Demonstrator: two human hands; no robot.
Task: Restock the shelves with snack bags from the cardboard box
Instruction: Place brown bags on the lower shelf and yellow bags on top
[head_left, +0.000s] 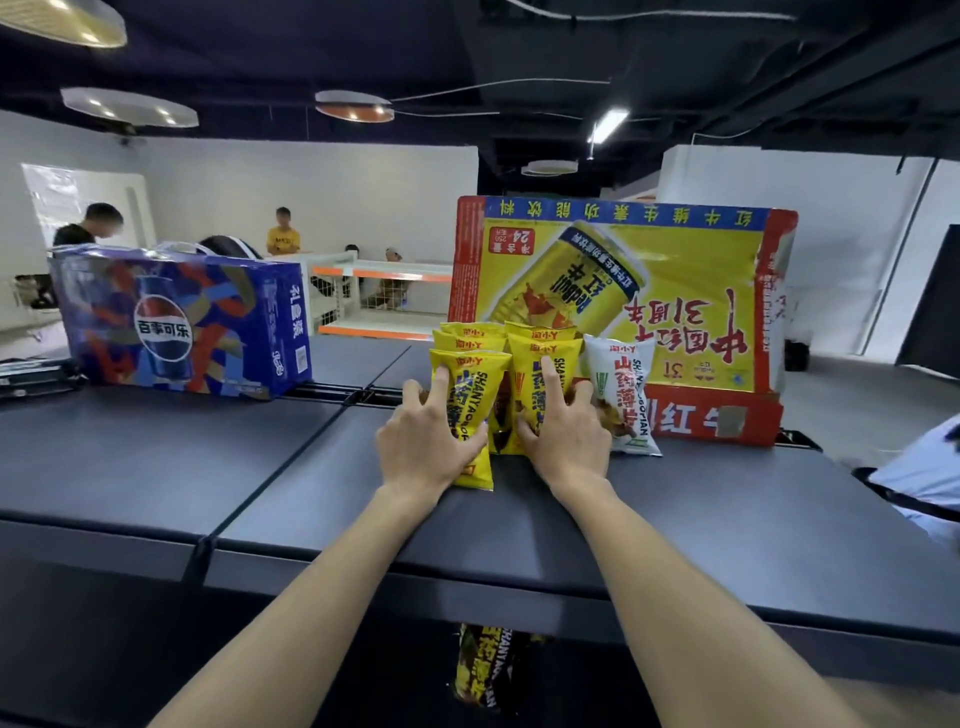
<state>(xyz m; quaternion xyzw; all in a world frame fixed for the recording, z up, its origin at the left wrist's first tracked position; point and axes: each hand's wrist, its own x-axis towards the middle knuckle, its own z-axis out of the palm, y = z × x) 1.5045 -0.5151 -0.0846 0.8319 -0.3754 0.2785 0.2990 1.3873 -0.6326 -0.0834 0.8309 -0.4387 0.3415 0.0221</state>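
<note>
Yellow snack bags (470, 395) with blue lettering are seen at centre, a white bag (623, 395) with red lettering beside them. At right, a red-and-yellow carton (675, 291); at left, a blue, multicoloured-patterned pack (182, 322).

Surface: dark shelf top (208, 457) is carrying all items.
Landmark: red-and-yellow cardboard box (623, 312) is standing at the back.
Snack bags: yellow bags (467, 415) and a white bag (623, 395) are standing just before the box.
Blue carton (182, 322): sitting well left of the box.
</note>
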